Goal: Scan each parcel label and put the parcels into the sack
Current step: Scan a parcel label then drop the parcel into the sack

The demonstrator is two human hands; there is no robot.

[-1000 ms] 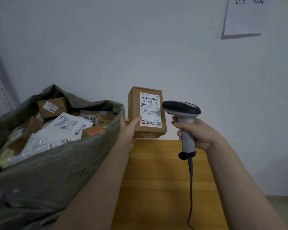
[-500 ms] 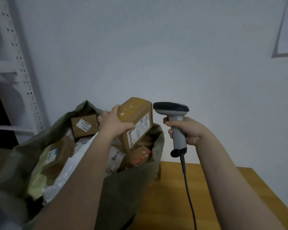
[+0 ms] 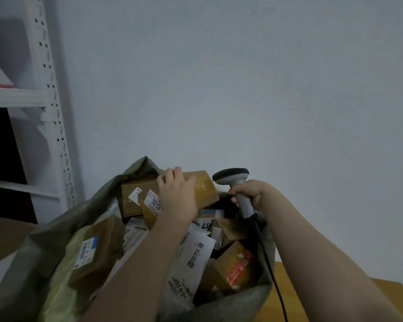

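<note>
Left hand point(image 3: 178, 194) grasps the tan box point(image 3: 206, 188) from above, fingers curled over its far edge. The box sits tilted at the far end of the sack point(image 3: 44, 249) mouth, on top of the pile, with its "3013" label point(image 3: 153, 203) facing the sack's left side. Right hand point(image 3: 250, 194) is clenched round the scanner point(image 3: 233, 178) grip over the sack's far-right rim, head up. The scanner cable point(image 3: 271, 266) drops along the inside of the right rim.

In the way: the sack is nearly full and the left forearm crosses the middle of the opening, hiding the parcels under it. A brown box point(image 3: 132, 201) touches the held box on its left.

Around: white perforated rack point(image 3: 52, 105) left of the sack, wooden table point(image 3: 386, 290) to its right, plain wall point(image 3: 242, 89) behind.

Count: 1 sack, 1 scanner, 2 hands. Inside the sack there are at least 4 cardboard boxes including the held one, among them a blue-label box point(image 3: 96, 254) on the left and a red-print box point(image 3: 236, 267) on the right, plus at least 2 white mailers point(image 3: 194, 254). Can't count the deeper layers.
</note>
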